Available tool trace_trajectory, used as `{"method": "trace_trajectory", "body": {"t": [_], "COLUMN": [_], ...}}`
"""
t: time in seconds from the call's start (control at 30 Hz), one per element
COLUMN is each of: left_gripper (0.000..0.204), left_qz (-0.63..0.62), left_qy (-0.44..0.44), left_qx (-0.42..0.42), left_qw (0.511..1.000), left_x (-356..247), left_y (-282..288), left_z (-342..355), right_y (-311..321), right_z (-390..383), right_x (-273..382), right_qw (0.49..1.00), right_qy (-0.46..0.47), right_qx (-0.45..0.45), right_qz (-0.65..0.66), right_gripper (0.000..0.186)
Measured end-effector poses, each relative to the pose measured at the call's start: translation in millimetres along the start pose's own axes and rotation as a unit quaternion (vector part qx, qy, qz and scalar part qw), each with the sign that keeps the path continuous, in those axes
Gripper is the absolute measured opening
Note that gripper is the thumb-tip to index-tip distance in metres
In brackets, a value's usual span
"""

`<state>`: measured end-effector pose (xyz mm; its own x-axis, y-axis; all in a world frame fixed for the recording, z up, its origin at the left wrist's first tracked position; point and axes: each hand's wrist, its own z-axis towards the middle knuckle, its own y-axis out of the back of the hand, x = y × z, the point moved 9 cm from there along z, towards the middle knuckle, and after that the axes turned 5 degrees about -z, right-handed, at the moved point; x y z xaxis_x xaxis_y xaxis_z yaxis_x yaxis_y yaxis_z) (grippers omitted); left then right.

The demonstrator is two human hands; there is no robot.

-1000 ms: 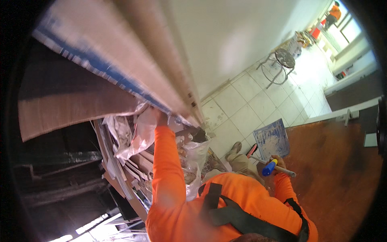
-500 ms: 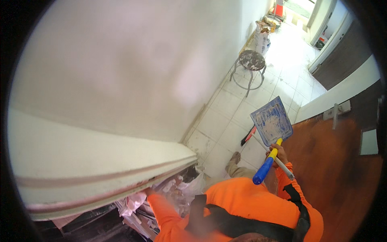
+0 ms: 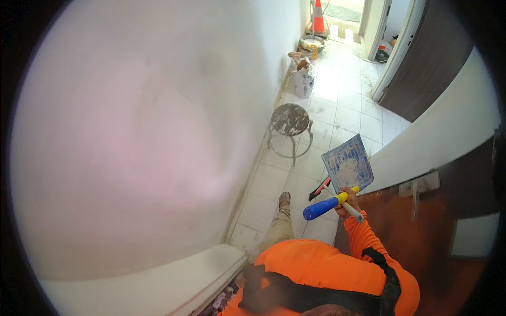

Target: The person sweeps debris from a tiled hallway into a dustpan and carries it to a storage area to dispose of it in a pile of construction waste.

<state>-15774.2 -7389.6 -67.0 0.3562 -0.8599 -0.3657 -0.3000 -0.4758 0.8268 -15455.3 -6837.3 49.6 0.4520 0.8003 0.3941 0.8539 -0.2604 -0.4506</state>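
My right hand (image 3: 347,202) is wrapped round the handles of a dustpan and a broom, held together in front of me. The dustpan (image 3: 348,164) has a blue pan smeared with pale dust, and its thick handle is blue and yellow. The broom (image 3: 320,189) shows a red head with dark bristles beside the pan's left edge, and its pale stick runs back through my grip. My left hand is out of view; the orange left sleeve drops away at the lower edge by the door frame.
A paint-spattered round stool (image 3: 290,120) stands by the left wall. Beyond it are a filled white sack (image 3: 303,83), buckets (image 3: 311,45) and an orange traffic cone (image 3: 318,20). A brown door (image 3: 390,237) with a lever handle is close on my right. Cluttered debris (image 3: 224,300) shows low at the left.
My view has swung towards the corridor, and one foot has stepped forward. My left hand, earlier by the debris at the door frame, has left the view. The right hand keeps its hold.
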Motion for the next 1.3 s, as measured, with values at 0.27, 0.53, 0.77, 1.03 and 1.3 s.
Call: {"method": "trace_trajectory", "body": {"t": [0.27,0.53,0.77,1.03,1.3], "left_gripper": [0.045,0.079,0.036,0.023,0.019], "left_qz": [-0.156,-0.141,-0.187,-0.22,-0.24], "left_qy": [-0.451,-0.624,-0.591,-0.582,-0.561], "left_qx": [0.232,0.589,0.621,0.608,0.651], "left_qw": [0.848,0.494,0.479,0.494,0.452], "left_x": [-456.8,-786.6,-906.1,-1038.0,-1189.8], "left_y": [-86.0,-163.1,-260.6,-331.9,-414.2], "left_z": [-60.4,-379.8,-489.0,-504.9,-544.0], "right_y": [-70.3,-105.3,-119.5,-167.1,-216.0], "right_z": [57.1,141.4,244.2,339.5,427.7], "right_x": [142.9,279.3,398.1,526.2,668.3], "right_qw": [0.993,0.982,0.99,0.996,0.997], "right_qy": [0.033,0.121,0.106,0.084,0.046], "right_qx": [0.042,0.038,0.027,0.034,0.056], "right_qz": [0.101,0.141,0.087,-0.009,-0.004], "right_gripper": [0.017,0.017,0.016,0.018,0.026]}}
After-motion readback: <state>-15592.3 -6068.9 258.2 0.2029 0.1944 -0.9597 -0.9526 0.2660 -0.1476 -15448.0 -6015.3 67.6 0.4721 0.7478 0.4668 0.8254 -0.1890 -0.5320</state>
